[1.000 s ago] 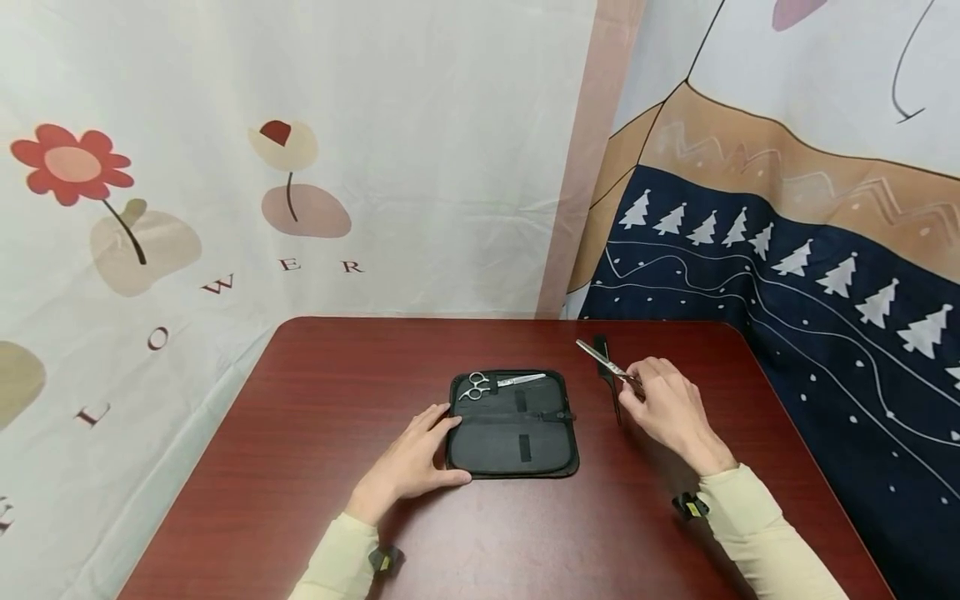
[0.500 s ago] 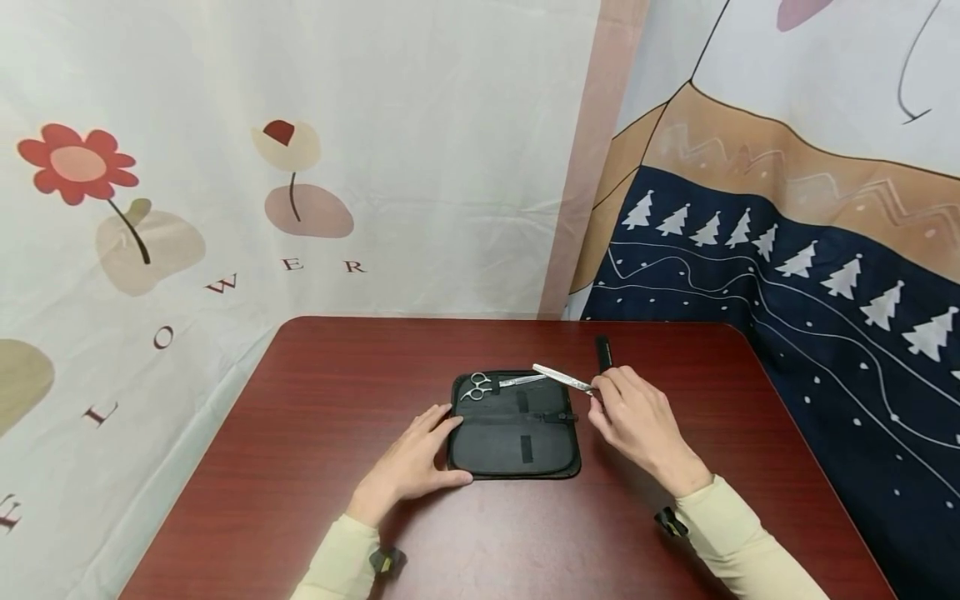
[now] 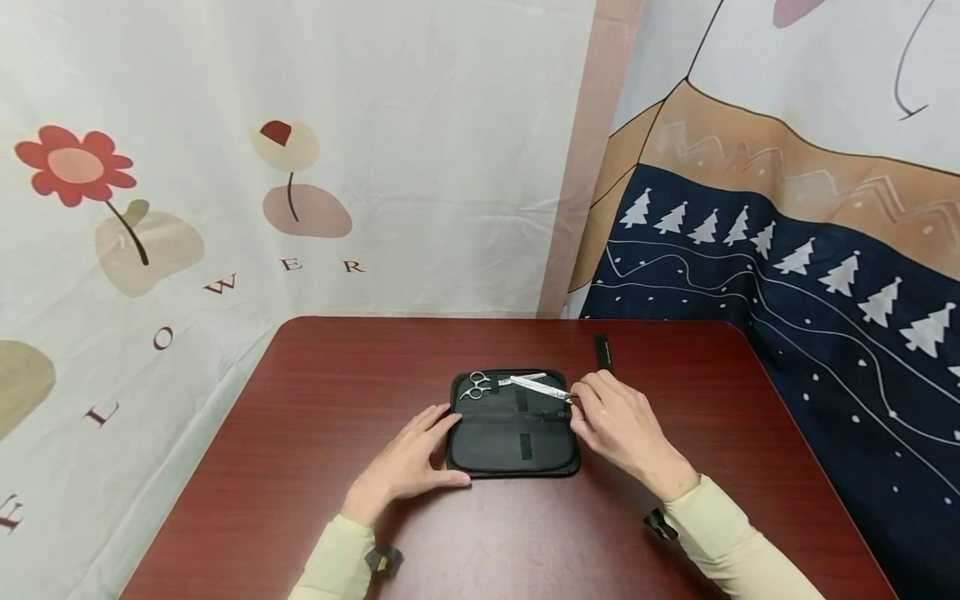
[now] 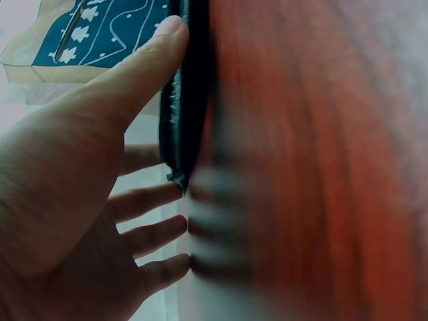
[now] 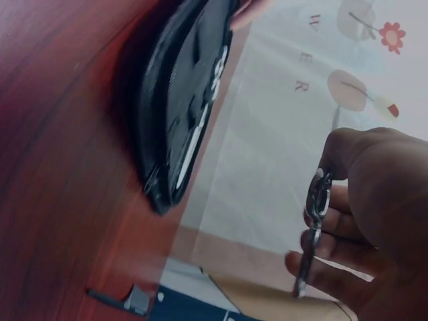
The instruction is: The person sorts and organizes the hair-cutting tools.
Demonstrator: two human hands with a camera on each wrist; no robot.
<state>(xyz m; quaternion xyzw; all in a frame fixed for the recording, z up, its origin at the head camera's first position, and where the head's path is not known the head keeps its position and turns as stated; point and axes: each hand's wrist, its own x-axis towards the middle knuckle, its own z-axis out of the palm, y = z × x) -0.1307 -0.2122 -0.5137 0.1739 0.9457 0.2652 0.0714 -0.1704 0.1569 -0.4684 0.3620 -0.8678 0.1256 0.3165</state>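
Observation:
A black zip-edged case lies on the table with two dark elastic loops on its front face. Silver scissors are tucked under a strap near its far left corner. My left hand touches the case's left side, thumb at the near edge and fingers extended. My right hand holds a second pair of silver scissors by the handles, blades pointing left over the case's upper right part. In the right wrist view, these scissors' finger rings show between thumb and fingers.
A black comb lies beyond my right hand, partly hidden by it. All this rests on a reddish-brown table. Printed curtains hang behind the table's far edge.
My right hand has carried the scissors left, from beside the comb to over the case, and they now lie lower across it. My left hand has stayed in place.

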